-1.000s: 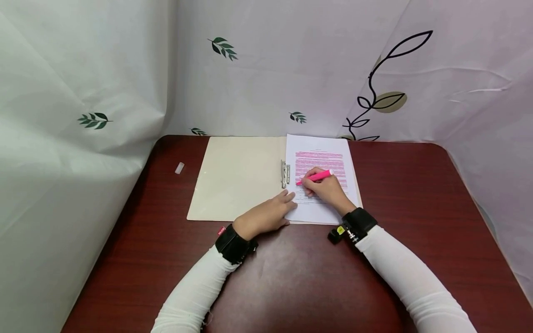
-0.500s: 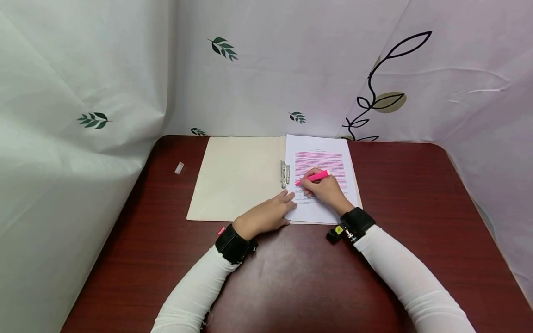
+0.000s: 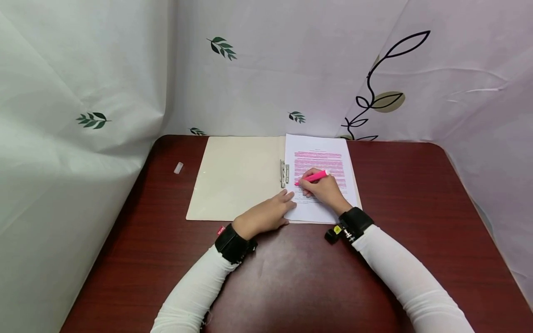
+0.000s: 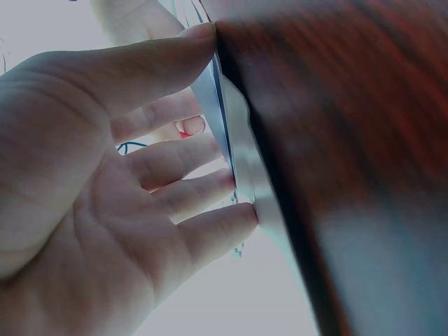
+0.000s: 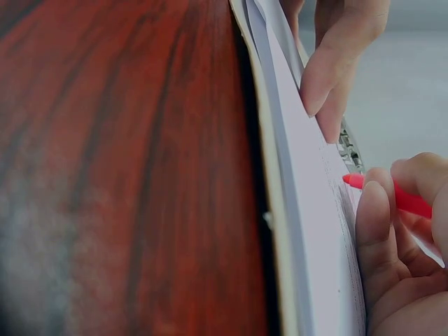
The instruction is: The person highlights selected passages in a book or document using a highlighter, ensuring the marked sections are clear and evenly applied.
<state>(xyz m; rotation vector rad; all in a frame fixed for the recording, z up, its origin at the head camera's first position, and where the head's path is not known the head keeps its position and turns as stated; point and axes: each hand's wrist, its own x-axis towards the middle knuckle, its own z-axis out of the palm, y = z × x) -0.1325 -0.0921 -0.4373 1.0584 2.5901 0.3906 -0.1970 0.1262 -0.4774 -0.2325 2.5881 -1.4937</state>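
Observation:
My right hand (image 3: 326, 190) pinches a pink highlighter (image 3: 317, 175) between thumb and fingers, tilted with its tip down at the left end of a printed line. Rows of pink marking cover the upper text on the white paper (image 3: 318, 142). The right wrist view catches the highlighter's pink tip (image 5: 353, 180) close over the sheet. With fingers spread and fairly straight, my left hand (image 3: 264, 216) rests at the lower left corner of the paper, its thumb by the near edge. Under the sheets lies an opened cream folder (image 3: 237, 180) with a metal clip (image 3: 284, 174) along its fold.
A small whitish block (image 3: 178, 168) lies on the dark red wooden table (image 3: 416, 194), left of the folder. A pale curtain (image 3: 258, 69) with leaf prints hangs right behind the table's back edge.
My right hand and the highlighter have slid very slightly left over the page. The left hand, folder and paper stay where they were.

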